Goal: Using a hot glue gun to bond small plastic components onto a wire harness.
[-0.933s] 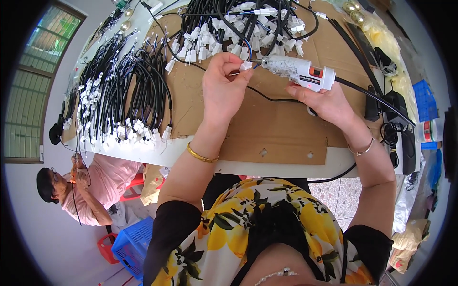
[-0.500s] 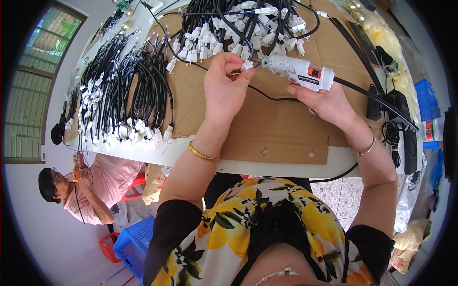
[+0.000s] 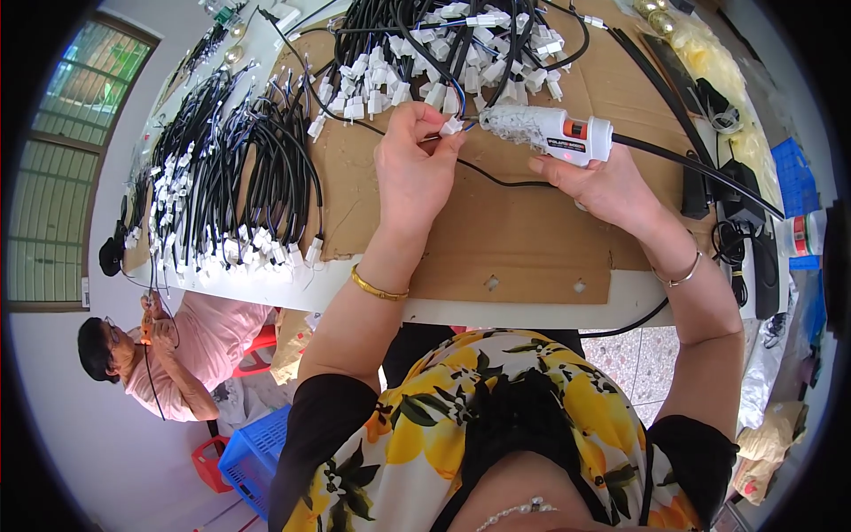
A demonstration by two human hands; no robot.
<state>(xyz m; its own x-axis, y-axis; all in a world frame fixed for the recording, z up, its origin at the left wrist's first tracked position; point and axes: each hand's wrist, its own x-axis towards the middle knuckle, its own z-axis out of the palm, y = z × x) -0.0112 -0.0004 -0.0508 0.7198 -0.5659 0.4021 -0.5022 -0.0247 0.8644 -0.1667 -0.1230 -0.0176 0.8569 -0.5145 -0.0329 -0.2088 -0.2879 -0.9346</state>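
Note:
My left hand point(image 3: 415, 164) pinches a small white plug connector point(image 3: 452, 126) between thumb and fingertips. Thin coloured wires run from the connector up toward a black cable. In my right hand point(image 3: 612, 182) is a white hot glue gun point(image 3: 567, 137), its thick black cord leading off to the right. The gun's nozzle point(image 3: 486, 121), wrapped in clear material, points left and sits close beside the connector; whether it touches I cannot tell. Just beyond my hands lies a heap of black cables with white connectors point(image 3: 434, 66).
Brown cardboard point(image 3: 523, 239) covers much of the white table point(image 3: 346, 288). Rows of black cables point(image 3: 275, 168) lie at the left. Black power adapters point(image 3: 743, 191) stand at the right edge. At lower left a person in pink point(image 3: 199, 355) handles a cable near a blue crate point(image 3: 257, 452).
The glue gun and my right hand have shifted slightly left. My left hand, still pinching the connector, has moved slightly left too.

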